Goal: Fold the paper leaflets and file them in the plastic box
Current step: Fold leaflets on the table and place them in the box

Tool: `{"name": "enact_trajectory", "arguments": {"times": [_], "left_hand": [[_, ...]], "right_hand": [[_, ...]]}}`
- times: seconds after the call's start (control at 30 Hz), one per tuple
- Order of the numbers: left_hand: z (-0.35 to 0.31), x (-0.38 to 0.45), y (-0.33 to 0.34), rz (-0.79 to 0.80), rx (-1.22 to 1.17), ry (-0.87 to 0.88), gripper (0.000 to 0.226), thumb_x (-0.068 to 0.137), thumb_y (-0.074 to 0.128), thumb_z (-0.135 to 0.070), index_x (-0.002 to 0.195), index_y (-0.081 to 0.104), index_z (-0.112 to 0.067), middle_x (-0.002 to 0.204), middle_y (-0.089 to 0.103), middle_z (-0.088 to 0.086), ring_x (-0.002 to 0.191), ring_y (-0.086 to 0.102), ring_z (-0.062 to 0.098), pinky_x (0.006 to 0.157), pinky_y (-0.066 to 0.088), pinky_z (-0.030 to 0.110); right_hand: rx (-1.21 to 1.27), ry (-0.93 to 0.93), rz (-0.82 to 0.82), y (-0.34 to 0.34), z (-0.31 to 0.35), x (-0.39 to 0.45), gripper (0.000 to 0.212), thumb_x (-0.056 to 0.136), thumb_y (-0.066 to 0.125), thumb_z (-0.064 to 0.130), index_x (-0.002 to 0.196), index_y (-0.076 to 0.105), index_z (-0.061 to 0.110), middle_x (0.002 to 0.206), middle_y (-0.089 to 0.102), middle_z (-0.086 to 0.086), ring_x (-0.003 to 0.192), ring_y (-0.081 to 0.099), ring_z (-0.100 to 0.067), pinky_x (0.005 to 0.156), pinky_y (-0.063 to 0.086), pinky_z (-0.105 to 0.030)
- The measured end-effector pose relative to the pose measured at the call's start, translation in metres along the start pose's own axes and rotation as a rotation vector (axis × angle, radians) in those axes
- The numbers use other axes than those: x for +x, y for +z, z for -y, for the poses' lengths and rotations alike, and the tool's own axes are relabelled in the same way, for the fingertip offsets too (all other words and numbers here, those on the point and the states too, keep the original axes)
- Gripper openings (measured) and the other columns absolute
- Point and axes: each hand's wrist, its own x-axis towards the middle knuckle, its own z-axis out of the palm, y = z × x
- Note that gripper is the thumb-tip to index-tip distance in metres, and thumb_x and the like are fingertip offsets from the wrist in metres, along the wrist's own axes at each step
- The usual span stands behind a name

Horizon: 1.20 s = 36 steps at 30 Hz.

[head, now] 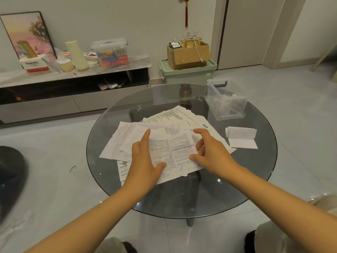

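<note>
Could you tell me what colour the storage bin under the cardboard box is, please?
The storage bin is pale green, lid and body alike; the head view shows it.

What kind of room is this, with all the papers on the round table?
Probably a living room in a home. A round glass table stands on a tiled floor, a low TV-style cabinet runs along the wall with a framed picture leaning on it, and a red knot ornament hangs above.

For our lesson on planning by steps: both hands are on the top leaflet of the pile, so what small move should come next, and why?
Probably fold the top leaflet in half: the left hand presses it flat, the right hand holds its edge, and it lies unfolded.
</note>
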Motion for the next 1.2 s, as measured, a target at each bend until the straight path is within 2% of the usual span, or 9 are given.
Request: {"name": "enact_trajectory", "arguments": {"times": [0.13, 0.27, 0.37, 0.63, 0.73, 0.83, 0.93, 1.03, 1.2], "left_hand": [[0.007, 0.004, 0.0, -0.037, 0.229, 0.097, 0.08, 0.08, 0.074, -0.024, 0.144, 0.027, -0.036, 0.149, 0.009, -0.004, 0.139, 0.015, 0.017, 0.114, 0.016, 0.033], [0.015, 0.004, 0.002, 0.023, 0.386, 0.397, 0.045, 0.077, 0.074, -0.035, 0.12, 0.062, -0.032, 0.142, 0.041, -0.005, 0.134, 0.032, 0.018, 0.1, 0.006, 0.027], [0.014, -0.001, 0.008, 0.126, 0.365, 0.367, 0.052, 0.079, 0.063, -0.055, 0.127, 0.056, -0.035, 0.139, 0.042, -0.016, 0.132, 0.029, 0.004, 0.099, 0.004, 0.022], [0.012, 0.006, 0.004, 0.187, 0.402, 0.486, 0.04, 0.09, 0.051, -0.052, 0.124, 0.06, -0.033, 0.136, 0.05, -0.014, 0.127, 0.038, 0.005, 0.095, 0.013, 0.02], [0.009, 0.008, 0.0, 0.186, 0.371, 0.523, 0.04, 0.091, 0.034, -0.053, 0.095, 0.068, -0.032, 0.098, 0.067, -0.014, 0.097, 0.056, 0.01, 0.091, 0.03, 0.029], [0.007, 0.007, 0.0, 0.108, 0.329, 0.513, 0.034, 0.092, 0.036, -0.043, 0.067, 0.054, -0.029, 0.06, 0.051, -0.013, 0.062, 0.048, 0.015, 0.065, 0.032, 0.027], [0.003, 0.006, 0.001, 0.036, 0.309, 0.45, 0.036, 0.091, 0.039, -0.047, 0.088, 0.066, -0.023, 0.074, 0.066, -0.007, 0.07, 0.057, 0.018, 0.065, 0.039, 0.029], [-0.005, 0.009, 0.005, 0.018, 0.331, 0.42, 0.027, 0.091, 0.051, -0.045, 0.101, 0.063, -0.023, 0.092, 0.066, -0.006, 0.084, 0.057, 0.015, 0.071, 0.036, 0.026], [-0.004, 0.02, 0.017, 0.069, 0.34, 0.316, 0.039, 0.083, 0.064, -0.043, 0.115, 0.056, -0.022, 0.105, 0.053, -0.004, 0.098, 0.051, 0.015, 0.079, 0.036, 0.023]], "right_hand": [[-0.064, -0.036, 0.018, -0.001, 0.003, -0.005, 0.067, 0.084, 0.068, 0.015, 0.137, 0.031, 0.032, 0.109, 0.047, 0.004, 0.078, 0.048, -0.004, 0.08, 0.042, -0.021], [-0.169, -0.022, 0.097, -0.006, 0.003, -0.006, 0.039, 0.088, 0.062, 0.017, 0.123, 0.054, 0.032, 0.111, 0.041, 0.001, 0.086, 0.046, -0.01, 0.08, 0.035, -0.017], [-0.211, 0.015, 0.165, -0.013, 0.004, -0.007, 0.035, 0.089, 0.061, 0.018, 0.123, 0.058, 0.028, 0.111, 0.037, 0.002, 0.086, 0.046, -0.01, 0.08, 0.033, -0.017], [-0.309, -0.016, 0.257, -0.022, 0.005, -0.018, 0.061, 0.075, 0.073, 0.045, 0.13, 0.051, 0.032, 0.121, 0.03, 0.002, 0.102, 0.04, -0.011, 0.089, 0.034, -0.019], [-0.458, -0.144, 0.161, -0.022, 0.003, -0.019, 0.047, 0.079, 0.065, 0.05, 0.123, 0.057, 0.036, 0.133, 0.029, 0.005, 0.123, 0.028, -0.015, 0.102, 0.023, -0.027], [-0.501, -0.208, 0.133, -0.022, 0.002, -0.016, 0.031, 0.089, 0.053, 0.045, 0.114, 0.063, 0.03, 0.128, 0.044, 0.01, 0.12, 0.03, -0.013, 0.095, 0.018, -0.026], [-0.471, -0.163, 0.078, -0.016, -0.001, -0.013, 0.032, 0.091, 0.049, 0.045, 0.107, 0.064, 0.022, 0.11, 0.056, 0.008, 0.11, 0.039, -0.015, 0.089, 0.021, -0.026], [-0.457, -0.081, -0.011, -0.008, 0.0, -0.011, 0.033, 0.085, 0.054, 0.053, 0.098, 0.062, 0.023, 0.092, 0.052, 0.007, 0.099, 0.044, -0.015, 0.082, 0.023, -0.027], [-0.455, 0.046, -0.039, 0.0, 0.003, -0.007, 0.045, 0.075, 0.061, 0.062, 0.099, 0.054, 0.024, 0.096, 0.051, 0.007, 0.104, 0.042, -0.017, 0.086, 0.026, -0.031]]}}
